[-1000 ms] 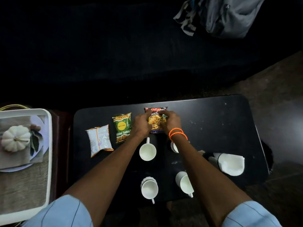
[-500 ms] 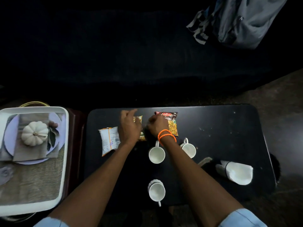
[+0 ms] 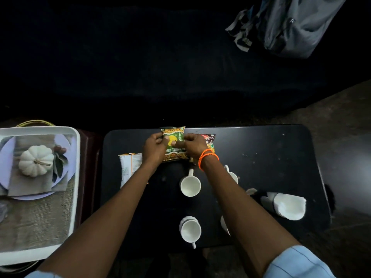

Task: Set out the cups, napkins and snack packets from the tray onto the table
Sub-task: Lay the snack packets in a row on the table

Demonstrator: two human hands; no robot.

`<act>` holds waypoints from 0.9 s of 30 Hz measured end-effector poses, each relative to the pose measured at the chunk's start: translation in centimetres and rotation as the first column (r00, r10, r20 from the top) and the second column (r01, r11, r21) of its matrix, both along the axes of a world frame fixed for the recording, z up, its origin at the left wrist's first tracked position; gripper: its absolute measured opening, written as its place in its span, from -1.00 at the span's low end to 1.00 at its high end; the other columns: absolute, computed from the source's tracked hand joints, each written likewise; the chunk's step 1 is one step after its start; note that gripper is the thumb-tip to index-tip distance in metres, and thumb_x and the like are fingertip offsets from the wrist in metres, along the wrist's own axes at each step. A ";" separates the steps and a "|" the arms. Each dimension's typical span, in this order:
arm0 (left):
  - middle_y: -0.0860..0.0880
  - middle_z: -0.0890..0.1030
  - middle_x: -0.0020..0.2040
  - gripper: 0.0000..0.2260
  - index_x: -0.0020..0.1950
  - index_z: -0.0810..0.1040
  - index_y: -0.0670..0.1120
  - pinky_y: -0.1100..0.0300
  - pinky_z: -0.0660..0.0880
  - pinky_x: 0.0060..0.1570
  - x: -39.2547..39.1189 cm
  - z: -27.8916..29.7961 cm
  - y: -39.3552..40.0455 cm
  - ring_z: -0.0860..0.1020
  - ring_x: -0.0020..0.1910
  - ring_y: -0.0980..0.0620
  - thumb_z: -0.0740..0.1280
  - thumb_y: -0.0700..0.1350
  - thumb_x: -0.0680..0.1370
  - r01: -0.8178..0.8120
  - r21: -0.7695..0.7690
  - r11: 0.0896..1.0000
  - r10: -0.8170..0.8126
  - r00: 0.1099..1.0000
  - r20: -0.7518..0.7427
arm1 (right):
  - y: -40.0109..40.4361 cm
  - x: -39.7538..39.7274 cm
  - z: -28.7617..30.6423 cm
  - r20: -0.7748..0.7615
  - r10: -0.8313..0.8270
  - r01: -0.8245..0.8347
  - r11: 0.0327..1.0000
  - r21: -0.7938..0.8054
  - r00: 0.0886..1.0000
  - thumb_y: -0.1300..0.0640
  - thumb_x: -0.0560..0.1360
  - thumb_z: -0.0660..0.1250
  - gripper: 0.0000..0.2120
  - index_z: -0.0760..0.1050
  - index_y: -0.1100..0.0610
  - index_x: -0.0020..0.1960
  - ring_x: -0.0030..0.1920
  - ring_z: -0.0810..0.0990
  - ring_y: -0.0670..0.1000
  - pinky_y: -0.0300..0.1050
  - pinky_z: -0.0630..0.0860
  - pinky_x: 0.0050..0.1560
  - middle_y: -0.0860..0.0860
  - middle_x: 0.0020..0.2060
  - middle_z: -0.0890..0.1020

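Note:
Both hands grip the green snack packet (image 3: 174,137) at the far side of the black table (image 3: 271,157): my left hand (image 3: 154,148) on its left edge, my right hand (image 3: 192,145) on its right. A dark red packet (image 3: 209,140) lies just right of it, partly under my right wrist. A white packet (image 3: 128,169) lies to the left, partly under my left forearm. White cups stand on the table: one in the middle (image 3: 190,185), one near the front (image 3: 190,230), two others mostly hidden by my right arm. White napkins (image 3: 287,205) lie at the right.
A white tray (image 3: 77,177) printed with a pumpkin picture rests on a stand left of the table. A grey bag (image 3: 291,25) lies on the dark sofa behind. Bare floor shows at the right.
Both hands left the dark red packet and moved left onto the green packet, which now sits farther back on the table. The camera view shifted a little.

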State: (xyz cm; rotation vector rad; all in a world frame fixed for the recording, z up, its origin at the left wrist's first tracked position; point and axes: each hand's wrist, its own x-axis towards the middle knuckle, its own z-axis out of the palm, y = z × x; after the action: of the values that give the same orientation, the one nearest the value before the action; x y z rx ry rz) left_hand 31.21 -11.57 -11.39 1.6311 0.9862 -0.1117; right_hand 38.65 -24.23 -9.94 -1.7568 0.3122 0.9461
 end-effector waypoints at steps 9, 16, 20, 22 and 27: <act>-0.05 0.70 0.03 -0.56 0.39 0.55 -0.11 0.21 0.58 0.02 7.5 1.8 -11.1 0.68 0.06 -0.04 0.50 -0.17 0.52 0.471 0.014 0.882 -0.470 0.877 0.096 | -14.2 5.2 1.7 -0.050 -0.317 0.319 0.947 0.046 0.947 0.38 0.45 0.46 -0.75 0.61 0.29 0.12 -0.19 0.66 0.12 -0.01 0.65 -0.15 0.22 -0.07 0.68; -0.17 0.67 0.14 -0.73 0.20 0.57 -0.16 -0.01 0.57 0.13 9.7 0.8 -17.4 0.63 0.12 -0.18 0.47 -0.16 0.53 0.624 0.190 0.758 -0.623 0.779 -0.072 | -19.5 6.9 -0.2 -0.032 -0.320 0.315 0.943 -0.110 0.947 0.37 0.40 0.51 -0.68 0.62 0.34 0.14 -0.05 0.70 0.25 0.16 0.67 0.00 0.27 -0.01 0.71; -0.19 0.65 0.17 -0.63 0.33 0.51 -0.17 0.07 0.52 0.05 9.8 -0.2 -18.8 0.62 0.16 -0.19 0.46 -0.15 0.55 0.613 0.244 0.752 -0.605 0.788 -0.114 | -20.3 7.4 -1.5 0.020 -0.278 0.276 0.938 -0.210 0.960 0.32 0.36 0.58 -0.68 0.60 0.26 0.08 0.06 0.68 0.21 0.10 0.61 0.16 0.25 0.12 0.68; -0.20 0.63 0.26 -0.48 0.49 0.44 -0.14 0.06 0.52 0.16 9.8 -0.5 -19.2 0.60 0.24 -0.19 0.47 -0.15 0.55 0.608 0.276 0.744 -0.607 0.789 -0.100 | -20.7 7.5 -1.8 0.078 -0.214 0.227 0.935 -0.272 0.974 0.27 0.34 0.61 -0.45 0.54 0.26 0.28 0.13 0.65 0.16 0.03 0.59 0.19 0.16 0.15 0.66; -0.19 0.62 0.36 -0.38 0.55 0.42 -0.07 0.05 0.48 0.34 10.0 -0.7 -20.0 0.59 0.29 -0.16 0.52 -0.17 0.52 0.618 0.281 0.735 -0.628 0.776 -0.065 | -20.9 6.7 -1.4 0.227 -0.134 0.201 0.932 -0.300 0.965 0.33 0.32 0.60 -0.43 0.57 0.14 0.29 -0.02 0.62 0.05 -0.21 0.55 -0.15 0.10 0.05 0.64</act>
State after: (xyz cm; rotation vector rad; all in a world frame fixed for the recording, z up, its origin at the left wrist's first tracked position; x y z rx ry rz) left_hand 41.19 -31.56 -12.07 2.1833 0.3904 -0.4116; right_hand 45.35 -45.13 -11.34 -2.0687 0.4983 0.6084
